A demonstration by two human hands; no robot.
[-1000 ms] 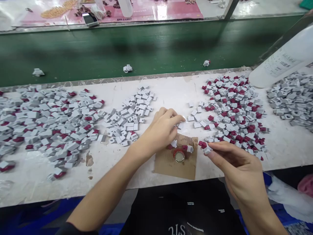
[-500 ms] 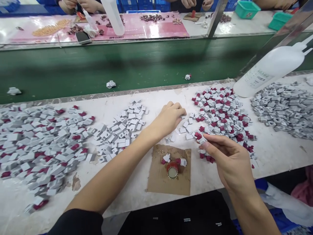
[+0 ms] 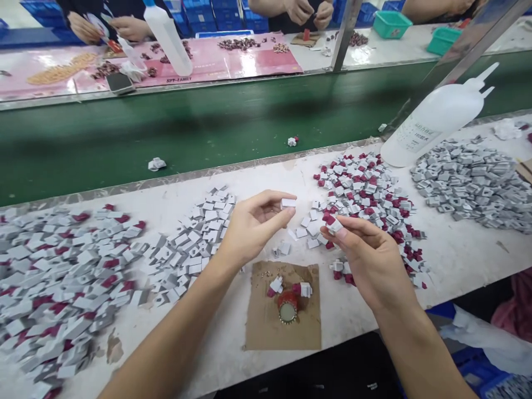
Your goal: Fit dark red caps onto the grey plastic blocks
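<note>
Between the thumb and fingers of my left hand (image 3: 260,224) is a small pale grey plastic block (image 3: 288,204). My right hand (image 3: 372,255) pinches a grey and dark red plastic piece (image 3: 332,223) a little to the right of it. The two pieces are apart, held above the table. Below them lies a brown cardboard square (image 3: 282,338) bearing a red bottle cap (image 3: 287,310) and two grey-and-red pieces, one of them a small part (image 3: 275,286) at the upper left. Behind my right hand spreads a pile of grey-and-red pieces (image 3: 353,183).
Grey blocks (image 3: 195,238) lie left of my left hand, with a larger mixed heap (image 3: 62,288) farther left. A white squeeze bottle (image 3: 432,124) leans at the right beside a grey pile (image 3: 474,183). A green belt (image 3: 224,127) crosses behind; co-workers' hands (image 3: 301,11) work beyond it.
My left hand has drawn back from the loose blocks and turned, now showing a grey block in its fingers. My right hand keeps its grey-and-red piece. The camera view has shifted; pieces on the belt moved left.
</note>
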